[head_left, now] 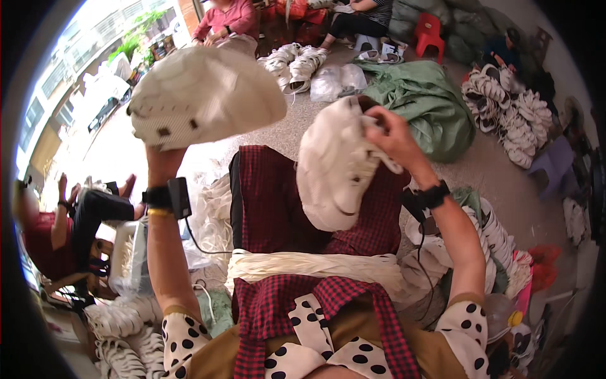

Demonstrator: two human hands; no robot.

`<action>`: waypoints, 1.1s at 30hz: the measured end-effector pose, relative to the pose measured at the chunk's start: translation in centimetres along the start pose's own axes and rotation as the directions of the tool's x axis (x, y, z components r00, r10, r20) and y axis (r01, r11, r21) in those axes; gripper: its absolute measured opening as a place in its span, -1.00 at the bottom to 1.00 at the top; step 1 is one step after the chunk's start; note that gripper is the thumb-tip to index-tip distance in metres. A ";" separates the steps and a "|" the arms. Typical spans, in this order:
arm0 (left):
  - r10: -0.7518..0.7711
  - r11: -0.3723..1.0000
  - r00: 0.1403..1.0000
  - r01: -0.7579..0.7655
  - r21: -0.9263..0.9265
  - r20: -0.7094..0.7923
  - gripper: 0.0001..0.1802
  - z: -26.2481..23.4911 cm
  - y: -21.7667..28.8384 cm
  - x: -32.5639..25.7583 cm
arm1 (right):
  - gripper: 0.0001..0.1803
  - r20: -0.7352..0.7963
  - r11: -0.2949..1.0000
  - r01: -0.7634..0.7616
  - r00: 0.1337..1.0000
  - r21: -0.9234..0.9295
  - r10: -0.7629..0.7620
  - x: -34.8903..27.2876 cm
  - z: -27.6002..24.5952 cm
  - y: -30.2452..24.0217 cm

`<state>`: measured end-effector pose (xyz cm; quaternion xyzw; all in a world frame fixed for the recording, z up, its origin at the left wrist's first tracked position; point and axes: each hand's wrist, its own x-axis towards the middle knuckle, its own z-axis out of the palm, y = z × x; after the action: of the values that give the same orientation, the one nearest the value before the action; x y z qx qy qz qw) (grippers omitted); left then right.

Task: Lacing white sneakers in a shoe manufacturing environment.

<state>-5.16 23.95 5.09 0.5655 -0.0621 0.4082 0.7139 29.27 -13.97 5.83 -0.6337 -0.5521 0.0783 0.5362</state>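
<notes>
A cream shoe upper is held up at the upper left by my left hand. The fingers of that hand are mostly hidden behind the upper, so only the wrist and the base of the hand show. My right hand is closed on the collar end of a second cream shoe upper, which hangs tilted over my lap with its toe downward. The two uppers are apart. Across my lap lies a bundle of cream laces, over a red and black checked apron.
Strung shoe uppers lie in piles at the far middle, far right and lower left. A green sack, a red stool and a purple stool stand ahead. Several people sit around, one at the left.
</notes>
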 end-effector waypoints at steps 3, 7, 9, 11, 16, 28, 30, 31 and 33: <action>-0.045 0.956 0.960 0.121 -0.266 0.275 -0.33 0.1 2.5 -1.0 | -0.65 0.170 0.969 0.069 0.985 -0.235 -0.029 1.0 5.0 -0.5; -0.234 0.844 0.971 0.178 0.506 0.049 -0.38 1.7 1.8 -0.7 | -0.62 0.436 0.941 0.232 0.893 -0.246 -0.107 0.2 11.0 3.0; -0.224 0.458 0.926 -0.176 0.871 0.305 -0.53 11.9 1.4 1.0 | -0.64 0.394 0.946 0.280 0.897 -0.161 -0.199 0.0 9.4 4.1; -0.425 0.615 0.883 0.120 0.779 0.200 -0.58 13.1 -0.3 1.5 | -0.64 0.380 0.925 0.378 0.861 -0.034 -0.338 0.3 8.6 3.5; -0.597 0.467 0.774 0.118 0.877 0.214 -0.56 15.8 -5.4 3.8 | -0.60 0.163 0.983 -0.115 0.977 -0.143 0.138 -1.1 2.8 0.3; -0.556 0.164 0.767 -0.277 0.947 0.320 -0.45 17.6 -11.8 2.5 | -0.16 0.290 0.981 0.003 0.955 -0.195 0.055 -4.1 7.1 1.0; -0.572 0.271 0.806 0.008 0.962 0.154 -0.37 17.8 -10.4 1.1 | -0.16 0.324 0.970 -0.131 0.926 -0.206 0.194 -3.5 6.4 0.3; -0.606 0.359 0.796 0.293 0.886 -0.017 -0.29 18.2 -10.0 0.3 | -0.18 0.352 0.966 -0.172 0.907 -0.193 0.232 -3.2 6.1 0.4; -0.523 0.377 0.852 0.222 0.899 0.009 -0.29 17.5 -11.0 -2.0 | -0.20 0.397 0.963 -0.203 0.881 -0.177 0.259 -2.6 6.0 -0.2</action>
<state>7.24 7.57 1.83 0.8998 0.1808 0.1186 0.3789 24.04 -12.48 2.19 -0.6971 -0.5780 0.2389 0.3505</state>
